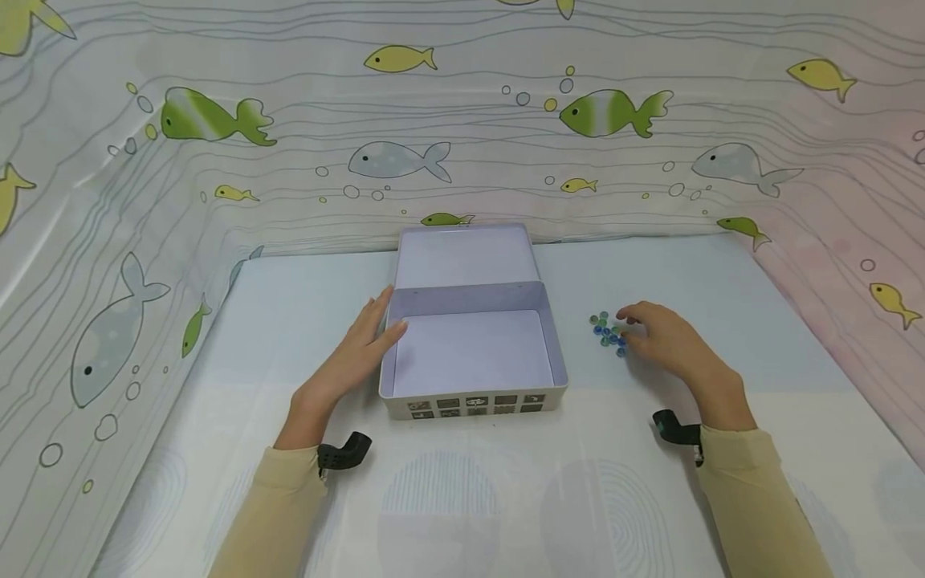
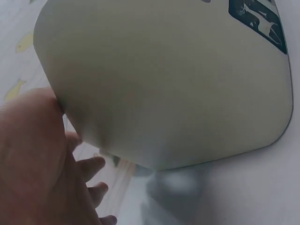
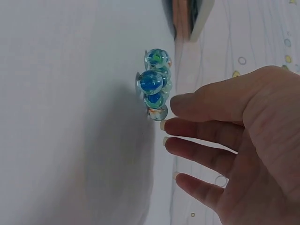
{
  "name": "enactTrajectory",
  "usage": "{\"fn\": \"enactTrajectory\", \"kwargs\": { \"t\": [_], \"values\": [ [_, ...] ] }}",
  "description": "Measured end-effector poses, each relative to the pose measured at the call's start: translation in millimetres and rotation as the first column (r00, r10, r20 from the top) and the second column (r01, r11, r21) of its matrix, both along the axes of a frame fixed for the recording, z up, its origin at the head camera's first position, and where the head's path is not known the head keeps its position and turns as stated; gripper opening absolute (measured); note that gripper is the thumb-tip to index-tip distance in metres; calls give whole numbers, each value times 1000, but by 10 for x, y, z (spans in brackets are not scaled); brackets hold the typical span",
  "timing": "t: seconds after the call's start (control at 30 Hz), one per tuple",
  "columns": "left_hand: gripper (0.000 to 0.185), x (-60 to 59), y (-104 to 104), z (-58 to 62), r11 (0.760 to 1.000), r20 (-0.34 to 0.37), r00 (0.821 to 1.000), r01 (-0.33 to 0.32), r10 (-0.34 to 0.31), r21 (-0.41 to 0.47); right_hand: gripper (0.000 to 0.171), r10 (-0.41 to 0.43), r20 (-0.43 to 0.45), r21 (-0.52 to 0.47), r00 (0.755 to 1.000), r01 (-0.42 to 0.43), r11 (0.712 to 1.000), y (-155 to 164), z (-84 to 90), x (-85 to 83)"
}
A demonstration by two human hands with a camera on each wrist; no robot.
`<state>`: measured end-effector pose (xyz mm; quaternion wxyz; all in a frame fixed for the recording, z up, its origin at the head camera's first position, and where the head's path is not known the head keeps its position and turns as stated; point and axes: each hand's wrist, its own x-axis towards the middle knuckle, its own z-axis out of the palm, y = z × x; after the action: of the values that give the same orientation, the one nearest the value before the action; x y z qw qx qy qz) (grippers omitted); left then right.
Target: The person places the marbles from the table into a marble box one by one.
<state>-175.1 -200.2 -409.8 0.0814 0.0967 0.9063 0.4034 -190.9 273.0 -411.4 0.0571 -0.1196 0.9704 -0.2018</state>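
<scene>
Here the open right hand (image 1: 668, 337) reaches small blue-green glass marbles (image 1: 607, 331), fingers loose, holding nothing.

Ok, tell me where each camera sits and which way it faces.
Head: worn on the head, looking forward and down at the open tin box, the marbles and both hands.
Left wrist: on the left wrist, facing the box's outer wall; the left hand shows.
Right wrist: on the right wrist, facing the marbles; the right hand shows.
Shared: the head and right wrist views both show the marbles.
</scene>
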Motion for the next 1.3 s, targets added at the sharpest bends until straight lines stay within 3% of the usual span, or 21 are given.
{"fn": "enactTrajectory", "kwargs": {
  "t": [0.2,0.6,1.3],
  "values": [
    [76,-12,23,-29,991,8,999,46,-48,124,34,-8,-1,-8,1000,8,1000,-4,-25,-8],
    [75,-22,75,-38,968,29,997,64,-73,241,23,-4,-60,9,998,5,1000,-43,-70,-23],
    [68,-7,82,-67,965,58,997,27,-43,260,17,18,-63,68,998,-14,998,-56,-105,-37]
  ]
}}
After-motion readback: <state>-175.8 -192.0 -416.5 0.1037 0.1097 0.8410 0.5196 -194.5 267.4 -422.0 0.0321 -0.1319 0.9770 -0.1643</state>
